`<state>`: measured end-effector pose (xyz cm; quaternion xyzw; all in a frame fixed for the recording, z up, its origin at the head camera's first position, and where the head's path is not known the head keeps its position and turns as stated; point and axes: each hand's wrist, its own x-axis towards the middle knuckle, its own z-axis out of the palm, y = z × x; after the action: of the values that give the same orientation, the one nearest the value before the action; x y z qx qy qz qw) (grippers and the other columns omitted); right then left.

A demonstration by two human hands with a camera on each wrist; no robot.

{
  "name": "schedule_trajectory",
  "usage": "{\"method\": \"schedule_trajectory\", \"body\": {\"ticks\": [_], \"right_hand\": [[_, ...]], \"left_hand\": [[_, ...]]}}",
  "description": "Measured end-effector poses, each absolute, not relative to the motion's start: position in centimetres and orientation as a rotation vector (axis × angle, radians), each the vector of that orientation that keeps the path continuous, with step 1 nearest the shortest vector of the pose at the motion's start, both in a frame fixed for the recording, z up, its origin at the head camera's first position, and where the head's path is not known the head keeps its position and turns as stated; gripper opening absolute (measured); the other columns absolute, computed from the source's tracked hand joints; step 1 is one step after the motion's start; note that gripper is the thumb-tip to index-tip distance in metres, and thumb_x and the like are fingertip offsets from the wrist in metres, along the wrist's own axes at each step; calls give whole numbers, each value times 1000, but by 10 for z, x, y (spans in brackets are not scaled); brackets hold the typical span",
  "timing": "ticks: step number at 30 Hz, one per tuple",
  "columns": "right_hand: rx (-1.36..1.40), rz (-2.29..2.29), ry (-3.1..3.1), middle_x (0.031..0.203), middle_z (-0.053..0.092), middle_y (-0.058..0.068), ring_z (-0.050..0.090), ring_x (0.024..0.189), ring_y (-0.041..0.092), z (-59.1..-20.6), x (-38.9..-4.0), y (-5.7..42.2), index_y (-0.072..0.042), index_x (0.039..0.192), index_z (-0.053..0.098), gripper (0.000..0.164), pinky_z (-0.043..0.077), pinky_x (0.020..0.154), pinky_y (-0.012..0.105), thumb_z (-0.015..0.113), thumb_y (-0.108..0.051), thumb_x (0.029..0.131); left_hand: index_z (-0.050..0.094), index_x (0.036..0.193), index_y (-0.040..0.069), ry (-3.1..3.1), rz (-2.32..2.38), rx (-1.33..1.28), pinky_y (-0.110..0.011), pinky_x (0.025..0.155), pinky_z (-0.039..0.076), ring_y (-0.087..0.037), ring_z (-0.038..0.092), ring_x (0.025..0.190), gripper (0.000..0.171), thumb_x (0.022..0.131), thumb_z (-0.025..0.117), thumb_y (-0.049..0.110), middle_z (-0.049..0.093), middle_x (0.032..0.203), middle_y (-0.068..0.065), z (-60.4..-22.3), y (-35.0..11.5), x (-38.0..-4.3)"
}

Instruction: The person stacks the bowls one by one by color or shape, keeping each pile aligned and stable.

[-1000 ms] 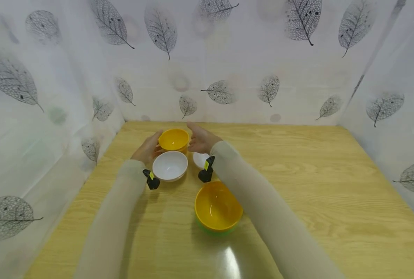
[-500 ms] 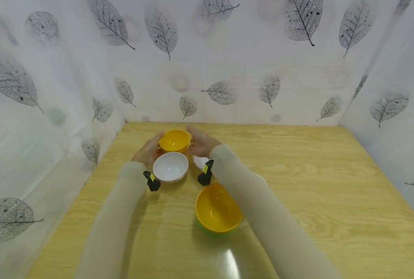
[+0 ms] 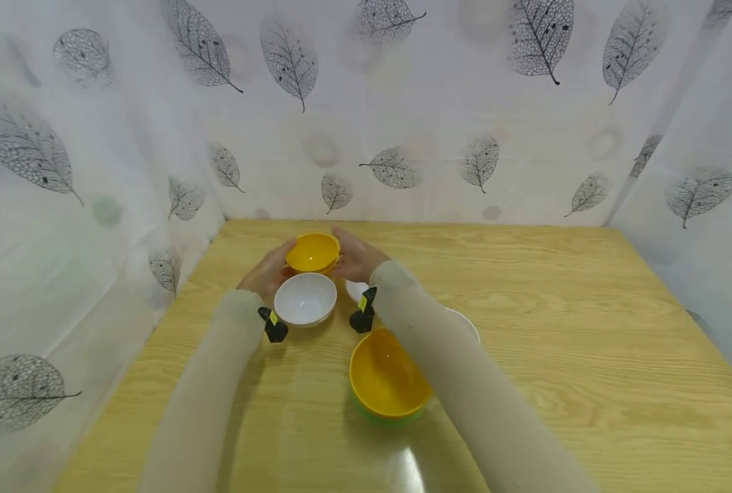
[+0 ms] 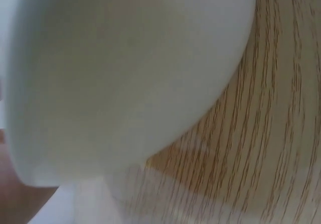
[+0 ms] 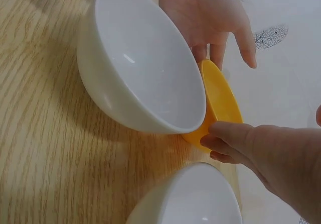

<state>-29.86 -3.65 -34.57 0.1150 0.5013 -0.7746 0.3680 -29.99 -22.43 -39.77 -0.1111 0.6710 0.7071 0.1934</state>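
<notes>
A small yellow bowl (image 3: 312,253) stands at the back of the table between both hands. My left hand (image 3: 268,272) is at its left side, fingers partly hidden behind a white bowl (image 3: 305,300); in the right wrist view its thumb sticks out from the bowl. Slightly bent fingers of my right hand (image 5: 271,146) touch the yellow bowl's other side, the thumb held apart. The white bowl stands just in front of the yellow one. Its pale outer wall (image 4: 125,83) fills much of the left wrist view.
A smaller white bowl (image 5: 200,199) stands right of these, partly behind my right wrist. Nearer is a larger yellow bowl (image 3: 387,373), with green showing beneath it. A white rim (image 3: 469,324) peeks out behind my right forearm. Leaf-printed curtain (image 3: 396,103) surrounds the wooden table (image 3: 587,329).
My right hand has come down slightly and closer to the small yellow bowl. My left hand stays at its other side. The head view has shifted a little; a white rim now shows past my right forearm.
</notes>
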Motion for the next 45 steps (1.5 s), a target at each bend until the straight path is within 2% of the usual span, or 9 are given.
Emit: {"method": "schedule_trajectory", "body": {"ticks": [10, 15, 18, 24, 29, 33, 36, 40, 45], "right_hand": [[302, -2043, 1214, 151, 7, 22, 15, 136, 33, -349, -299, -36, 1, 148, 3, 76, 20, 108, 40, 36, -47, 98], [359, -2089, 1173, 150, 10, 24, 19, 135, 33, -345, -299, -35, -3, 149, -1, 80, 20, 109, 41, 42, -46, 97], [364, -2096, 1189, 149, 12, 25, 21, 134, 34, -340, -298, -33, -4, 149, -3, 81, 18, 109, 41, 43, -45, 96], [354, -2093, 1260, 149, 13, 23, 21, 133, 34, -332, -294, -29, -1, 148, 5, 80, 24, 107, 41, 49, -41, 95], [334, -2105, 1348, 149, 14, 20, 21, 133, 35, -324, -291, -27, -2, 148, 12, 74, 27, 105, 41, 53, -32, 94], [258, -2097, 1396, 150, 8, 20, 18, 134, 38, -319, -289, -26, -9, 149, 15, 69, 24, 107, 43, 54, -26, 94], [185, -2089, 1445, 152, 5, 18, 16, 134, 40, -316, -286, -24, -7, 148, 18, 69, 22, 107, 43, 57, -22, 92], [42, -2037, 1589, 152, 16, 13, 16, 135, 35, -313, -283, -20, 0, 141, 31, 59, 22, 108, 40, 58, -18, 92], [-120, -2019, 1761, 143, 35, 12, 27, 133, 27, -303, -281, -16, 3, 131, 43, 49, 27, 106, 37, 59, -19, 91]], "left_hand": [[28, 147, 15, 1872, 2000, -350, -40, 106, 27, -30, 25, 131, 57, 99, 36, 44, 21, 149, -8, -393, -223, -297], [31, 143, 10, 1944, 2014, -347, -33, 104, 29, -24, 33, 121, 54, 99, 37, 42, 27, 141, -10, -382, -223, -292], [30, 144, 8, 2019, 1983, -308, -32, 105, 27, -24, 33, 122, 55, 100, 35, 40, 27, 141, -11, -374, -222, -289], [27, 146, 9, 2055, 1992, -291, -37, 105, 29, -29, 32, 126, 56, 100, 34, 41, 25, 145, -13, -359, -218, -286], [26, 146, 7, 2079, 2061, -229, -38, 103, 31, -28, 34, 124, 57, 101, 34, 41, 29, 141, -12, -350, -211, -284], [27, 144, 5, 2147, 2094, -188, -37, 101, 34, -28, 38, 121, 58, 100, 36, 42, 33, 136, -12, -344, -203, -280], [25, 145, 4, 2197, 2100, -159, -37, 99, 36, -27, 41, 119, 64, 98, 39, 45, 34, 136, -14, -340, -198, -278], [23, 146, 3, 2230, 2123, -128, -37, 98, 38, -28, 41, 118, 69, 97, 40, 48, 31, 141, -15, -334, -194, -275], [29, 141, 2, 2246, 2180, -49, -43, 100, 35, -29, 38, 118, 63, 101, 21, 49, 30, 135, -14, -324, -190, -273]]}}
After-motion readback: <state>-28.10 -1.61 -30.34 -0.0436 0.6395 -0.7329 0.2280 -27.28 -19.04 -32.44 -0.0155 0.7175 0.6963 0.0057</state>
